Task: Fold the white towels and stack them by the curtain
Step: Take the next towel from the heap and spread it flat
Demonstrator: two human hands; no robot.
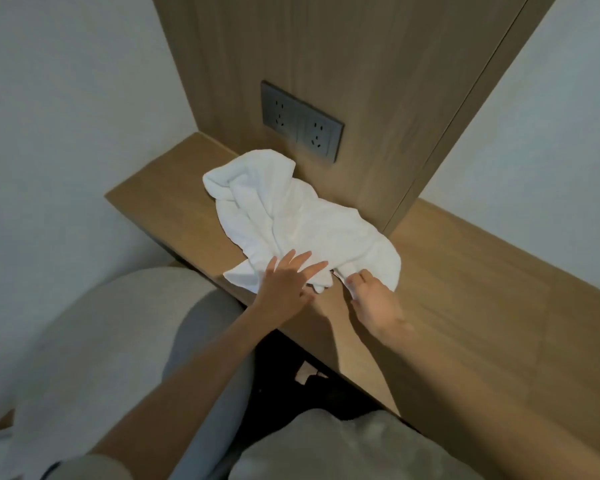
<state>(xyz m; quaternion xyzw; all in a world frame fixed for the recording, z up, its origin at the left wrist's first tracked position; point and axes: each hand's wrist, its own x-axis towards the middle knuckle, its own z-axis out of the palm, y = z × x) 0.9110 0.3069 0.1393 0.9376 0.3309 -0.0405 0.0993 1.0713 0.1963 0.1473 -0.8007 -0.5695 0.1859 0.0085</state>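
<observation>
Towel, white, crumpled, on wooden shelf just beyond both hands, near edge under fingertips. Grey cushion left of left forearm. Left hand: fingers straight, spread wide, flat on towel's near-left corner. Double socket panel on wood wall beyond towel, well past hands. Right hand: fingers curled, pinching fold at towel's near-right edge.

— Left hand?
— Centre frame, fingers straight and spread, palm down, forearm stretching from lower left.
— Right hand?
— Just right of it, fingers curled, pinching the towel.
</observation>
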